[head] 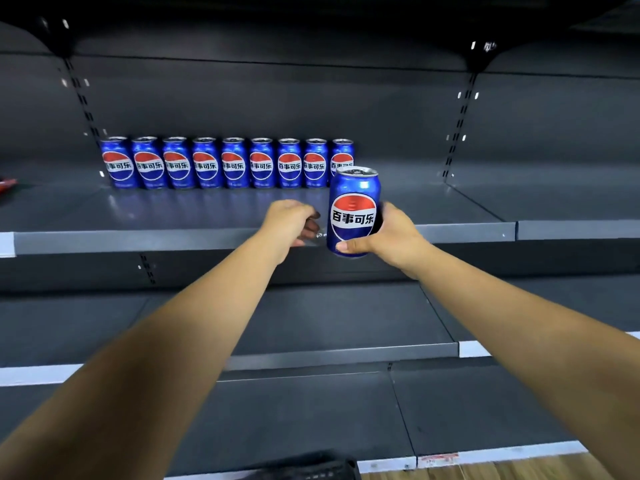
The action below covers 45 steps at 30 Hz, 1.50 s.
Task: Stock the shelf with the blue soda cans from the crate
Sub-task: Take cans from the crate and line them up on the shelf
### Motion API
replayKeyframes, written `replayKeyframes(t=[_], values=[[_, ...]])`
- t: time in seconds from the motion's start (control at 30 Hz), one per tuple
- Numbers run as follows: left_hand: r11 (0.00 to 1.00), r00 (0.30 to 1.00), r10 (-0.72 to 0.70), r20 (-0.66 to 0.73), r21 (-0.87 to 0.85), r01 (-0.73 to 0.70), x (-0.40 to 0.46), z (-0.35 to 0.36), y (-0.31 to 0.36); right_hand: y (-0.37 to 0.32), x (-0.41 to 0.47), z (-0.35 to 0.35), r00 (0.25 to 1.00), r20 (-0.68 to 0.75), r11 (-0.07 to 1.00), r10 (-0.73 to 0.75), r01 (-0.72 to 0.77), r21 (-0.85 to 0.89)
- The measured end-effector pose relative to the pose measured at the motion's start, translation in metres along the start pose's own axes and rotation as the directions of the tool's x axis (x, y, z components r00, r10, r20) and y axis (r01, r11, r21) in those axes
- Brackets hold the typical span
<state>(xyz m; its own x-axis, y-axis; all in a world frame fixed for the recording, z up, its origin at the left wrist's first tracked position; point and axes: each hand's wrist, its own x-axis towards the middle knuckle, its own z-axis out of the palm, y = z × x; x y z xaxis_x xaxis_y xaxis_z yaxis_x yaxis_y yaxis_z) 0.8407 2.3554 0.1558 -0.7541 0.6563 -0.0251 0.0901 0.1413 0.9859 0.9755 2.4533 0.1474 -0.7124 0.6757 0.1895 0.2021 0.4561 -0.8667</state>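
Several blue soda cans (221,163) stand upright in a row at the back of the dark grey shelf (207,207). My right hand (391,233) grips another blue soda can (354,211) upright, held just above the shelf's front edge, in front of the right end of the row. My left hand (292,221) hovers at the shelf's front edge just left of the held can, fingers loosely curled, holding nothing. Only the black rim of the crate (311,467) shows at the bottom of the view.
Bare shelf board stretches right of the row up to a perforated upright (457,126). Two lower grey shelves (346,327) sit under my arms. A red object (7,185) pokes in at the far left. Wooden floor (502,471) shows bottom right.
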Motion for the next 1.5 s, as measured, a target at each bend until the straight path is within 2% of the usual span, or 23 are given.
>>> replayKeyframes(t=[0.37,0.53,0.67,0.8,1.0,1.27,1.37,1.5], values=[[0.999,0.999,-0.015,0.041,-0.029,0.017,0.064,0.025,0.002,0.024,0.066,-0.021,0.994,-0.086,0.992,0.074,-0.065,0.106],[1.000,0.999,-0.020,0.032,-0.010,0.021,0.095,0.050,0.012,0.041,0.097,-0.041,0.994,-0.067,0.988,0.090,-0.080,0.135],[1.000,0.999,-0.017,0.033,-0.021,0.017,0.121,0.071,0.020,0.051,0.125,-0.056,0.996,-0.037,0.994,0.085,-0.082,0.077],[0.997,0.998,-0.042,0.044,-0.066,0.044,0.149,0.089,0.024,0.067,0.155,-0.064,0.994,-0.010,0.990,0.108,-0.107,0.088],[0.995,0.996,-0.089,0.008,-0.045,0.089,0.187,0.111,0.024,0.089,0.194,-0.076,0.993,0.012,0.989,0.115,-0.116,0.090],[0.986,0.988,-0.150,-0.027,-0.084,0.147,0.222,0.131,0.009,0.117,0.233,-0.080,0.991,0.066,0.966,0.119,-0.131,0.223],[0.981,0.984,-0.150,-0.094,-0.140,0.136,0.231,0.139,0.004,0.124,0.247,-0.077,0.991,0.079,0.972,0.104,-0.118,0.204],[0.940,0.948,-0.115,-0.297,-0.341,0.007,0.247,0.145,-0.002,0.135,0.267,-0.072,0.994,0.034,0.984,0.108,-0.112,0.136]])
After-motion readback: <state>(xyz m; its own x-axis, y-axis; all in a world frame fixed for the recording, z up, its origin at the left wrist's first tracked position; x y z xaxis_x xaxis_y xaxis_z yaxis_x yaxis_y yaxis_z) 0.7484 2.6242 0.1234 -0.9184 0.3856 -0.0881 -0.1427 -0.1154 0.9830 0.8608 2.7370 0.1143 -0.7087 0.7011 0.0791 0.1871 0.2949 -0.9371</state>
